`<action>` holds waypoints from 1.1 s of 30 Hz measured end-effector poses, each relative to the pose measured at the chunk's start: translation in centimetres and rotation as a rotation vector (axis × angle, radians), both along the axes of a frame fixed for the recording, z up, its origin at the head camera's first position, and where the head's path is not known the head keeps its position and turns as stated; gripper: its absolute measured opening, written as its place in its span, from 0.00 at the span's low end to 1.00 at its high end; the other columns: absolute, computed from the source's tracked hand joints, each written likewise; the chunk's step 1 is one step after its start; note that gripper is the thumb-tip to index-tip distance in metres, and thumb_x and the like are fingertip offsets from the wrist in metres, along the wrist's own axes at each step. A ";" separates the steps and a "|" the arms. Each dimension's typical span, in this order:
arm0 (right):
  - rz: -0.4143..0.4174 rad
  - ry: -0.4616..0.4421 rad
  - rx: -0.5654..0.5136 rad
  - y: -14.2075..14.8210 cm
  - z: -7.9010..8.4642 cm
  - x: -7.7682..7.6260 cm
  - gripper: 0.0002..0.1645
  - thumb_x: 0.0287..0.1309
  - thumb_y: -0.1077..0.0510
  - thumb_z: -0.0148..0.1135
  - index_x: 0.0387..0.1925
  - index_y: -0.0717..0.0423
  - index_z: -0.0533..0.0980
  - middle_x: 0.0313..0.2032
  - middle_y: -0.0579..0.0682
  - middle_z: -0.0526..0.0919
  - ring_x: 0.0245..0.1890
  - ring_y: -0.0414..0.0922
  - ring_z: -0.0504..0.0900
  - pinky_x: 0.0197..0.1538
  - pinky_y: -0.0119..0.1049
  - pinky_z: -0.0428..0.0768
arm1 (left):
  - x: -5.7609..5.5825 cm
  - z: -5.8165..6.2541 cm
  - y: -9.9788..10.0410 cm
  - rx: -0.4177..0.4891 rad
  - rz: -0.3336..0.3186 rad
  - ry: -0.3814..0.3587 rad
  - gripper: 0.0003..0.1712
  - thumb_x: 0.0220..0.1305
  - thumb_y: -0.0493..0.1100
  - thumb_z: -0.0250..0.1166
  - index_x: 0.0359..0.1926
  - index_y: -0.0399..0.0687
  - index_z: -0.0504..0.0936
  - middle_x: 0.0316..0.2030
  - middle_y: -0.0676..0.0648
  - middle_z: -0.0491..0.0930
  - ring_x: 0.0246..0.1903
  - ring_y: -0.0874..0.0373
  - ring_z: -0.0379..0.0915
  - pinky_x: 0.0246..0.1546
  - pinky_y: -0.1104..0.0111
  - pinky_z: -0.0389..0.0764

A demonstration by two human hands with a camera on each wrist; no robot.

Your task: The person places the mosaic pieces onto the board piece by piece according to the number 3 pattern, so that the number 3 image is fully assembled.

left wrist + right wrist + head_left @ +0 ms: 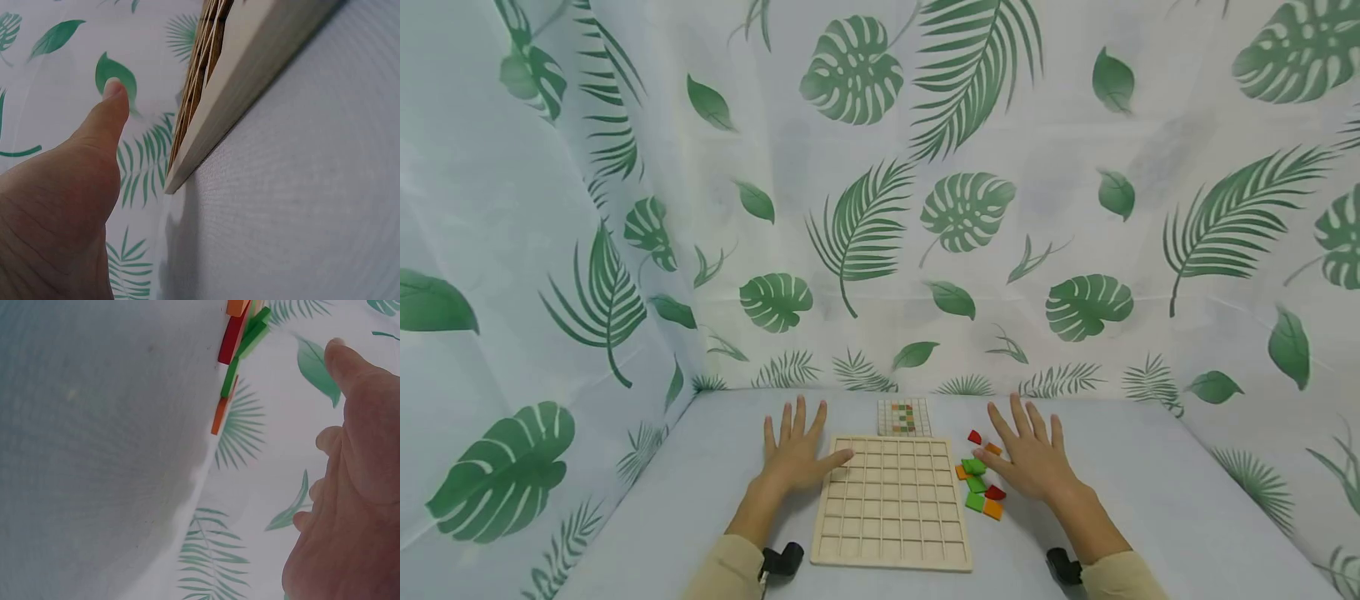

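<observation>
Board [891,506] lies on the bench [1011,567], tiles [975,502] at its three o'clock and card [895,420] at twelve, left grip [794,460] at ten and right grip [1034,461] at two, both spread, holding nothing; overlapped tiles would best be taken singly, by the edges.

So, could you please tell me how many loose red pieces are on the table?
2: one small flat red piece lies farther from the camera, another nearer, just beyond a flat orange square; more may be hidden.
</observation>
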State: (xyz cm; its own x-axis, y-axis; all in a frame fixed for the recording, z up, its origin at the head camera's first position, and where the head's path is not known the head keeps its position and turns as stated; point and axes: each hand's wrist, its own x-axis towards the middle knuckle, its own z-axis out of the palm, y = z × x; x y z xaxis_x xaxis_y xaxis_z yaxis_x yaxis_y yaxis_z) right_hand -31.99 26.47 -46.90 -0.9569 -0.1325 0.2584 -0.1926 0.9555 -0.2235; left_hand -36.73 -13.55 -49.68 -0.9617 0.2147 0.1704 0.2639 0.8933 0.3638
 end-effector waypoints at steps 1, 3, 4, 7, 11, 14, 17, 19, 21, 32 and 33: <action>0.003 0.008 -0.002 -0.1 0.1 0.0 0.57 0.65 0.25 0.58 0.82 0.50 0.55 0.83 0.66 0.41 0.80 0.71 0.40 0.76 0.75 0.26 | 0.0 0.0 0.0 -0.001 -0.001 0.005 0.60 0.65 0.80 0.56 0.85 0.59 0.42 0.83 0.39 0.27 0.82 0.36 0.19 0.74 0.35 0.14; 0.008 0.019 -0.002 -0.2 0.3 0.0 0.56 0.65 0.26 0.58 0.82 0.50 0.55 0.83 0.66 0.42 0.80 0.71 0.40 0.76 0.75 0.27 | 0.1 0.2 0.0 0.003 -0.003 0.013 0.60 0.65 0.79 0.57 0.85 0.58 0.43 0.84 0.38 0.27 0.82 0.36 0.19 0.74 0.35 0.14; 0.013 0.028 0.002 -0.3 0.3 0.0 0.56 0.65 0.25 0.58 0.82 0.50 0.55 0.83 0.66 0.42 0.81 0.71 0.40 0.76 0.75 0.28 | 0.2 0.2 -0.1 0.006 -0.006 0.016 0.60 0.66 0.78 0.57 0.85 0.57 0.44 0.84 0.38 0.28 0.82 0.35 0.19 0.74 0.35 0.14; 0.023 0.041 0.006 -0.6 0.5 0.0 0.55 0.66 0.27 0.59 0.82 0.51 0.56 0.82 0.67 0.43 0.81 0.70 0.41 0.76 0.75 0.30 | 0.5 0.5 -0.2 0.006 -0.004 0.034 0.59 0.66 0.77 0.58 0.85 0.55 0.45 0.84 0.37 0.29 0.82 0.35 0.21 0.74 0.34 0.16; 0.025 0.049 0.017 -0.8 0.5 -0.2 0.55 0.66 0.26 0.58 0.82 0.50 0.56 0.82 0.66 0.43 0.81 0.70 0.42 0.77 0.74 0.30 | 0.9 0.9 -0.4 -0.005 0.002 0.045 0.59 0.67 0.77 0.58 0.85 0.56 0.44 0.83 0.38 0.28 0.82 0.36 0.20 0.75 0.34 0.18; 0.038 0.101 0.005 -0.9 0.7 -0.5 0.53 0.66 0.29 0.61 0.81 0.52 0.59 0.82 0.67 0.48 0.79 0.70 0.49 0.77 0.75 0.37 | 1.2 1.1 -0.7 0.000 -0.005 0.047 0.59 0.67 0.77 0.57 0.85 0.58 0.41 0.83 0.40 0.27 0.82 0.37 0.18 0.75 0.34 0.18; 0.066 0.166 -0.047 -1.1 1.0 -1.0 0.50 0.66 0.35 0.65 0.78 0.57 0.62 0.78 0.69 0.58 0.75 0.71 0.59 0.75 0.76 0.50 | 1.5 1.2 -1.2 0.041 -0.038 0.046 0.59 0.68 0.75 0.59 0.85 0.56 0.42 0.84 0.38 0.29 0.82 0.35 0.21 0.75 0.33 0.19; 0.085 0.191 -0.096 -1.3 1.3 -1.3 0.48 0.67 0.38 0.67 0.77 0.59 0.64 0.75 0.70 0.64 0.72 0.72 0.65 0.72 0.75 0.60 | 1.8 1.1 -1.7 0.074 -0.070 0.039 0.58 0.68 0.72 0.61 0.85 0.54 0.45 0.84 0.36 0.33 0.82 0.33 0.24 0.74 0.31 0.21; 0.093 0.182 -0.151 -1.4 1.8 -1.6 0.47 0.67 0.40 0.67 0.77 0.60 0.64 0.73 0.69 0.67 0.71 0.71 0.68 0.70 0.73 0.66 | 2.0 1.1 -2.3 0.104 -0.105 0.013 0.57 0.68 0.70 0.63 0.85 0.53 0.46 0.83 0.34 0.36 0.82 0.31 0.28 0.74 0.30 0.23; 0.063 0.072 -0.396 -1.7 3.0 -3.2 0.44 0.74 0.37 0.58 0.79 0.56 0.61 0.74 0.64 0.68 0.69 0.65 0.71 0.66 0.66 0.77 | 2.5 0.1 -4.4 0.172 -0.250 -0.234 0.60 0.61 0.72 0.69 0.84 0.62 0.48 0.83 0.37 0.46 0.82 0.34 0.36 0.76 0.30 0.31; 0.053 0.066 -0.419 -1.6 2.8 -3.3 0.44 0.74 0.37 0.59 0.79 0.56 0.61 0.73 0.64 0.69 0.67 0.65 0.73 0.64 0.64 0.79 | 2.5 0.0 -4.3 0.163 -0.251 -0.237 0.61 0.59 0.73 0.69 0.84 0.63 0.50 0.83 0.37 0.47 0.82 0.34 0.37 0.76 0.30 0.31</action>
State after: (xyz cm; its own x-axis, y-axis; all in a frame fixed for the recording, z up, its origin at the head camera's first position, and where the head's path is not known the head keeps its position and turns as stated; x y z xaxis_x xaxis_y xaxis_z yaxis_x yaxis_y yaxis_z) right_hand -35.28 24.87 -44.07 -0.9313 -0.0520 0.3605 -0.2661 0.7729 -0.5760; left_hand -34.22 -17.85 -49.69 -0.8993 0.4374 0.0005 0.3587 0.7369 0.5730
